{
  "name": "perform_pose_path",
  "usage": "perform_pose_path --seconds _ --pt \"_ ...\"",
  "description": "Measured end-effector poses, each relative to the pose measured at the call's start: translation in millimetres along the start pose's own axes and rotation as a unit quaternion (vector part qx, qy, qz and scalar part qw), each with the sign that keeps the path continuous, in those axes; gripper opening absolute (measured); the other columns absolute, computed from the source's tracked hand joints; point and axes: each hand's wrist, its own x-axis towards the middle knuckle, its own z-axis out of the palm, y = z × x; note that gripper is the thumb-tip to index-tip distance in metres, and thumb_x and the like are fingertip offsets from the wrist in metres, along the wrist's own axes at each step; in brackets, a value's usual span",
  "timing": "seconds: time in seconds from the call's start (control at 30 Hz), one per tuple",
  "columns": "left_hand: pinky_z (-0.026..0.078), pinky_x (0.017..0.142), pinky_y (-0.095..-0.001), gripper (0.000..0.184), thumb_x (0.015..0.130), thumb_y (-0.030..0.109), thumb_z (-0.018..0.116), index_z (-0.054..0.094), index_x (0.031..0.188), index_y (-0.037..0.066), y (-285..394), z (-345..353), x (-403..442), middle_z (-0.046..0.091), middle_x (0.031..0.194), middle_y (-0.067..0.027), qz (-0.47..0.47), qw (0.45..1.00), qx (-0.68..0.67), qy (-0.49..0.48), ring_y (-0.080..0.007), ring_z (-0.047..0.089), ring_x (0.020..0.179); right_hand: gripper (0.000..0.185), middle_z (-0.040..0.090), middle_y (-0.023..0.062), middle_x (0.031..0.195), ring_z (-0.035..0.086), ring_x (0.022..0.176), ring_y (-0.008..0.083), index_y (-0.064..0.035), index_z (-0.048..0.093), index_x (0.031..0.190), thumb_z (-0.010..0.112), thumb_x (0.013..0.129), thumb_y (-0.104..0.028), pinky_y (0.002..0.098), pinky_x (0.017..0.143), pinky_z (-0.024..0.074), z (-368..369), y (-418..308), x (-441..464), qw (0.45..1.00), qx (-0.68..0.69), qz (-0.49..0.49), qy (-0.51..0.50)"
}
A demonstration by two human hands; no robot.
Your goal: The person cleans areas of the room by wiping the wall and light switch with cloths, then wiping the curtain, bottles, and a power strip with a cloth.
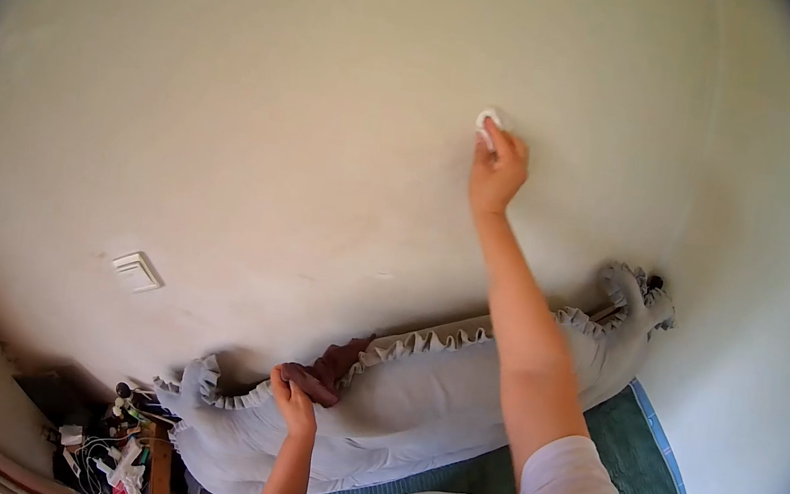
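My right hand is raised at the end of a stretched arm, its fingers closed on a small white pad at the pale wall. The pad's exact kind is too small to make out, and my fingers cover part of it. Lower down, my left hand grips a dark maroon cloth. That cloth hangs bunched over the top edge of a headboard in a grey ruffled cover.
A white light switch is on the wall at left. Below it, a cluttered wooden bedside table holds cables and small items. A green mat with a blue border covers the bed. The wall's corner lies at right.
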Motion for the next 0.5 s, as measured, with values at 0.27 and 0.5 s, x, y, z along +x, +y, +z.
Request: perform_pose_path --seconds 0.27,0.5 --pt "0.044 0.092 -0.0322 0.033 0.1 0.034 0.044 0.057 0.108 0.005 51 -3 3 0.061 0.107 -0.0086 -0.152 0.981 -0.11 -0.046 -0.0203 0.058 0.1 0.025 0.061 0.0026 0.083 0.058 0.078 0.0243 -0.0194 0.073 0.094 0.073 0.072 -0.007 0.0379 0.065 0.0488 -12 0 23 0.998 -0.022 -0.045 -0.026" --pt "0.046 0.089 -0.0402 0.041 0.101 0.047 0.034 0.057 0.109 0.015 42 -22 22 0.062 0.111 -0.0058 -0.121 0.864 -0.418 -0.255 -0.0239 0.058 0.102 0.023 0.061 0.0027 0.082 0.059 0.079 0.0252 -0.0228 0.073 0.093 0.07 0.075 -0.009 0.0365 0.067 0.0507 -7 -32 -21 0.971 0.0 -0.172 -0.164"
